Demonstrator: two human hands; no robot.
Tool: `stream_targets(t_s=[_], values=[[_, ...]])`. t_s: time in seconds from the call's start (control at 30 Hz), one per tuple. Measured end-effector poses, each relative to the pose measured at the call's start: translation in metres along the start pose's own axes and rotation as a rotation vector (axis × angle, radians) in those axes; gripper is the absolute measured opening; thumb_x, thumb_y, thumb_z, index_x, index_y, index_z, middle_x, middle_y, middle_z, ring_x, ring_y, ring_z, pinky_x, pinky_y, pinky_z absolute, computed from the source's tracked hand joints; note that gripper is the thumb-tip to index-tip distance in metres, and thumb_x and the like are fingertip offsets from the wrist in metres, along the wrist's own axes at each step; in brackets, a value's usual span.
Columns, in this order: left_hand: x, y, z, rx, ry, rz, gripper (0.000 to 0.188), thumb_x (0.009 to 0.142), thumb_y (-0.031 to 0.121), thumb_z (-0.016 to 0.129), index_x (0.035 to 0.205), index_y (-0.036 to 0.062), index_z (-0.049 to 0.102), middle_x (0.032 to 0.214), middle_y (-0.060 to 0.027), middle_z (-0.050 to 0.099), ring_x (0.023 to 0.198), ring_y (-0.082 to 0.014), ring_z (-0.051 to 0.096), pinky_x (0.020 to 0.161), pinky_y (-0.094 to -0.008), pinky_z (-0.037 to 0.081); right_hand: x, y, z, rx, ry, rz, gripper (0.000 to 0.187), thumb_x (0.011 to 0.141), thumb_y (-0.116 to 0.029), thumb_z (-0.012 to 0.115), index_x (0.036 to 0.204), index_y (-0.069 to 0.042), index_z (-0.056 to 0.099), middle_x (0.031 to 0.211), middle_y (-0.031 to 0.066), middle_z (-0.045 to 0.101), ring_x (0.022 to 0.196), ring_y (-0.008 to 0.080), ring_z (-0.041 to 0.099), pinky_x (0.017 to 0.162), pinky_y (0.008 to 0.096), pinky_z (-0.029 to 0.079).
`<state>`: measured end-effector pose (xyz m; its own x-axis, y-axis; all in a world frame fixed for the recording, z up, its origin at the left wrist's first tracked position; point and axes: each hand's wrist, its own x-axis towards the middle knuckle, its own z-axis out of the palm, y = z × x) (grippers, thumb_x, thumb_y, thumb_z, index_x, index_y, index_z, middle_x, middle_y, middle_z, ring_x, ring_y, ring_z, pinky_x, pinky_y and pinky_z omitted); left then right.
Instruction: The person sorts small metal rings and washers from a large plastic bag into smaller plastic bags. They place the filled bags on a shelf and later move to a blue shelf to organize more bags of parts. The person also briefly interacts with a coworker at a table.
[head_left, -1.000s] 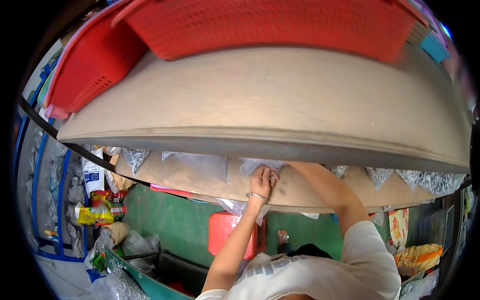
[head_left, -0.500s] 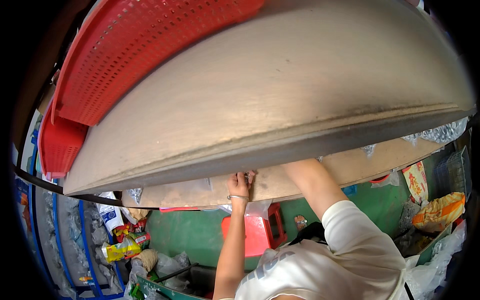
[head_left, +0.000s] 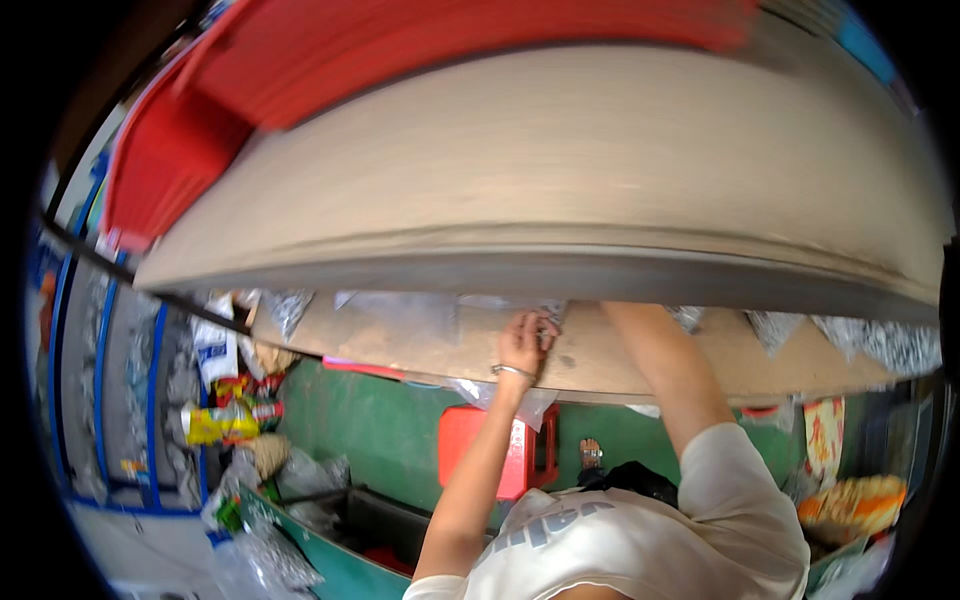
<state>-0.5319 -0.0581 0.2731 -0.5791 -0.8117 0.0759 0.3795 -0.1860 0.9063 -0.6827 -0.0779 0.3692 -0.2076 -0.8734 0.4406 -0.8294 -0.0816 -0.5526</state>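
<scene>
My left hand, a bangle at its wrist, is over the lower wooden board with its fingers curled. What they hold, if anything, is too small and blurred to make out. Just beyond the fingertips a clear plastic bag shows below the upper shelf's edge. My right forearm reaches under the upper shelf, which hides the right hand entirely. Another clear bag hangs over the board's near edge, beside my left wrist.
Red perforated baskets stand on the upper shelf. Bags of small grey parts lie on the lower board at right. Below are a red stool and a green bin. Blue racking stands at left.
The view has shifted, showing more of the lower board and its bags. My left hand has moved a little farther in, toward the upper shelf's edge. My right hand stays hidden.
</scene>
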Motion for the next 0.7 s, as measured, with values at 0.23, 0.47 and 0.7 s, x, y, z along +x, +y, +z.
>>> stream_targets(t_s=[0.23, 0.47, 0.7], values=[[-0.001, 0.007, -0.002, 0.205, -0.02, -0.046, 0.021, 0.093, 0.015, 0.038, 0.093, -0.0011, 0.052, 0.067, -0.0058, 0.055, 0.049, -0.007, 0.04, 0.042, -0.0184, 0.031, 0.037, -0.064, -0.011, -0.086, -0.362, -0.221, 0.039, 0.075, -0.037, 0.062, 0.098, -0.007, 0.059, 0.075, 0.0173, 0.06, 0.073, 0.0294, 0.057, 0.071, 0.0396, 0.044], [0.002, 0.006, -0.001, 0.214, -0.007, -0.01, 0.02, 0.093, 0.012, 0.037, 0.092, -0.001, 0.052, 0.065, -0.0056, 0.054, 0.048, -0.0072, 0.039, 0.046, -0.019, 0.034, 0.032, -0.047, 0.007, -0.317, -0.147, -0.279, 0.032, 0.072, -0.038, 0.063, 0.088, -0.01, 0.062, 0.069, 0.015, 0.06, 0.077, 0.0311, 0.058, 0.067, 0.0403, 0.044], [0.002, -0.001, -0.005, 0.26, 0.024, 0.082, 0.019, 0.092, 0.011, 0.038, 0.092, 0.0, 0.053, 0.063, -0.0034, 0.054, 0.048, -0.0068, 0.04, 0.045, -0.0202, 0.035, -0.007, -0.021, -0.023, -0.373, -0.086, -0.032, 0.022, 0.075, -0.028, 0.063, 0.073, -0.006, 0.062, 0.058, 0.0101, 0.058, 0.058, 0.0299, 0.056, 0.054, 0.0388, 0.042]])
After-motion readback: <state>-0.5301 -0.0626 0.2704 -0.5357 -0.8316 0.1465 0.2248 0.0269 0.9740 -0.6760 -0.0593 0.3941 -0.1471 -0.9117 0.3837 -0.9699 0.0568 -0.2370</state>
